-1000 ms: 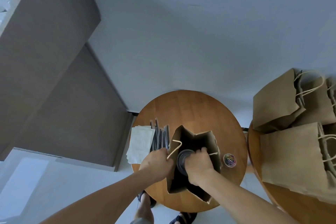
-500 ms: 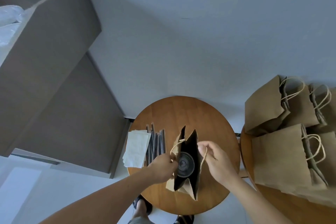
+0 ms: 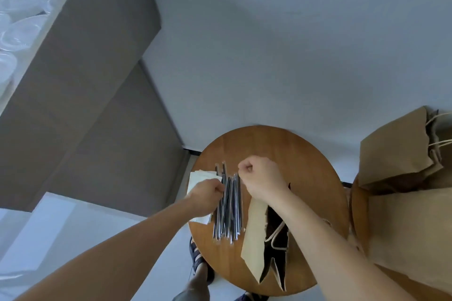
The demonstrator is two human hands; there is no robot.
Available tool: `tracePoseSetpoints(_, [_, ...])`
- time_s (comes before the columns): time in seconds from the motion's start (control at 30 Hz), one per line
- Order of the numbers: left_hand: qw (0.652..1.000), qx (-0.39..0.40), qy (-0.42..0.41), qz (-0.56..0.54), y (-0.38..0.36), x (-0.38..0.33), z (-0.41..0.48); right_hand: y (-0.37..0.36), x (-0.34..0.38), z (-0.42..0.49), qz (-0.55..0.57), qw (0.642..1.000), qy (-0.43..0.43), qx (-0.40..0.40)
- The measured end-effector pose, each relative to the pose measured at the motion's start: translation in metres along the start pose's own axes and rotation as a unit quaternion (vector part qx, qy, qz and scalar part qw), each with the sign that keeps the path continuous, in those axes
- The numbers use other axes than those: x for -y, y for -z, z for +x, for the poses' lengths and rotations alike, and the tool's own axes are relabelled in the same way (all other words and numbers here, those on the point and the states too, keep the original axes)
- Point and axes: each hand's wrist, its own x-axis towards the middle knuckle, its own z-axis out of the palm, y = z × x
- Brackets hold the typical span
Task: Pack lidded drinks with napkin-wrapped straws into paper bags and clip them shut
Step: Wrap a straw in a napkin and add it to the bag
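Our right hand (image 3: 261, 176) is hovering curled at the far tips of the straws (image 3: 230, 210), which are lying lengthwise away from us on the tabletop (image 3: 305, 166). Our left hand (image 3: 208, 194), curled likewise, is resting over the napkins (image 3: 200, 177) beside them. Whether either is pinching anything, we cannot tell.

Brown paper bag (image 3: 254, 232), dark grey straws (image 3: 228, 208), white napkins (image 3: 200, 176), wood-brown table (image 3: 281, 144)
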Motion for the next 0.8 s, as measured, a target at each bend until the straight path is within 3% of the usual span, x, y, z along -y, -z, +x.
tracePoseSetpoints(0.17, [0.999, -0.037, 0.037, 0.002, 0.045, 0.028, 0.04, -0.084, -0.013, 0.052, 0.049, 0.982, -0.179, 0.023])
tracePoseSetpoints(0.4, [0.992, -0.037, 0.084, -0.091, 0.045, 0.063, 0.084, -0.168, -0.05, 0.092, 0.036, 0.947, -0.314, 0.061])
tracePoseSetpoints(0.8, [0.981, -0.033, 0.145, -0.128, 0.032, 0.111, 0.104, -0.246, -0.094, 0.11, 0.003, 0.945, -0.325, 0.025])
